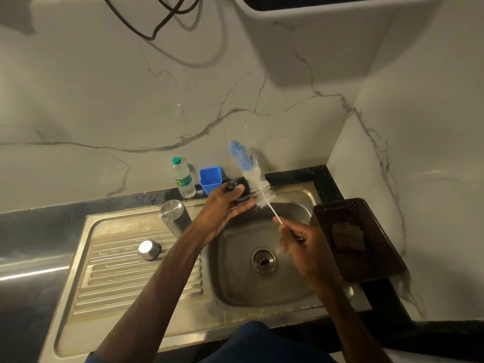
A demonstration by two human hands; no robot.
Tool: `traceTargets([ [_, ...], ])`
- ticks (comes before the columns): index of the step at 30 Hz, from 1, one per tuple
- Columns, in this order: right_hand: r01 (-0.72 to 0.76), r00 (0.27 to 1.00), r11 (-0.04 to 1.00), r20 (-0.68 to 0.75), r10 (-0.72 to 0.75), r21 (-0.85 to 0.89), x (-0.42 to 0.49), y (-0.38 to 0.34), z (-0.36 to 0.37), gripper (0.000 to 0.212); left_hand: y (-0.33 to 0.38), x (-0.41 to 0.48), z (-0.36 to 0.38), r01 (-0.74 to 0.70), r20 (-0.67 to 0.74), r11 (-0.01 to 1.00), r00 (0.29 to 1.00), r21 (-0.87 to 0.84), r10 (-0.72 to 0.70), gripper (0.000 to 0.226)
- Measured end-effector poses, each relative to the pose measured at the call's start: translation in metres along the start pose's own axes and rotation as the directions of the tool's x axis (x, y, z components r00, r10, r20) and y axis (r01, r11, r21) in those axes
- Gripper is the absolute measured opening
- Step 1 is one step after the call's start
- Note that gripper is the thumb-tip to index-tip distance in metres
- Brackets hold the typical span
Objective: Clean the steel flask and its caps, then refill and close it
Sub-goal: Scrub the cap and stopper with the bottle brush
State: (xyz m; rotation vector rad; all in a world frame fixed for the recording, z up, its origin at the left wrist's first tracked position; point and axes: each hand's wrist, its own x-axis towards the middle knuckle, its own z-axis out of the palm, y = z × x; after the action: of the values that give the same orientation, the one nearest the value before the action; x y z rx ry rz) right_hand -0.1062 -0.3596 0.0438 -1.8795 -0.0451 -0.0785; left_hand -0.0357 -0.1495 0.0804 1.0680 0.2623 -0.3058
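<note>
We hold the dark cap (239,191) in our left hand (225,208), fingers curled under it and thumb over its top, above the far rim of the sink (235,284). Our right hand (298,244) pinches the thin wire stem of the bottle brush (260,189).

The coming stroke turns on the brush's long axis. It runs from the right hand toward 11 o'clock, white bristles first, then the blue tip out past the cap. The white bristles lie against the cap's right side, at 3 o'clock from it. We cannot tell whether they reach inside it. We judge the scrubbing of this cap to be the step in hand. The stroke would run along that 11-to-5 line while the left hand turns the cap.

The steel flask (174,216) stands on the drainboard at 9 o'clock from the left hand, near it. The steel cap (149,249) lies further out at 8 o'clock, apart from the flask. The left hand is much the nearer to both, and the right would have to cross over the basin.

A water bottle (183,179) stands on the bench at 11 o'clock from the flask, likely for the refill.
</note>
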Motion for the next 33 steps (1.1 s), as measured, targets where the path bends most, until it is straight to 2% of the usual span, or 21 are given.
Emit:
traceTargets([
  [5,0.042,0.998,0.998,0.038,-0.040,-0.048,-0.009,0.004,0.000,0.029,-0.001,0.009,-0.009,-0.082,-0.117,0.996,0.989,0.045,0.087,0.033],
  [11,0.038,0.999,0.999,-0.013,-0.038,-0.006,0.005,0.003,-0.003,0.030,-0.012,-0.001,0.004,-0.075,0.080,0.970,0.995,0.231,0.058,0.029],
  [14,0.060,0.998,0.998,-0.017,-0.060,-0.010,0.003,0.005,-0.003,0.029,-0.005,0.001,0.006,-0.121,0.051,0.977,0.992,0.176,0.114,0.033],
  [18,0.059,0.998,0.998,0.018,-0.058,-0.028,-0.013,0.010,-0.006,0.029,0.006,0.009,0.003,-0.167,-0.096,0.982,0.980,0.094,0.176,0.018],
  [24,0.049,0.999,0.998,-0.009,-0.050,-0.038,0.006,0.003,-0.003,0.031,-0.014,0.005,0.013,-0.148,0.069,0.968,0.988,0.203,0.136,0.033],
  [30,0.081,0.997,0.994,0.011,-0.081,-0.069,-0.011,0.004,-0.001,0.027,0.006,0.014,0.002,-0.162,-0.024,0.987,0.986,-0.004,0.162,0.026],
  [33,0.073,0.997,0.994,0.014,-0.072,-0.078,-0.015,0.004,-0.001,0.029,0.003,0.012,0.000,-0.151,0.017,0.988,0.988,0.021,0.151,0.028],
])
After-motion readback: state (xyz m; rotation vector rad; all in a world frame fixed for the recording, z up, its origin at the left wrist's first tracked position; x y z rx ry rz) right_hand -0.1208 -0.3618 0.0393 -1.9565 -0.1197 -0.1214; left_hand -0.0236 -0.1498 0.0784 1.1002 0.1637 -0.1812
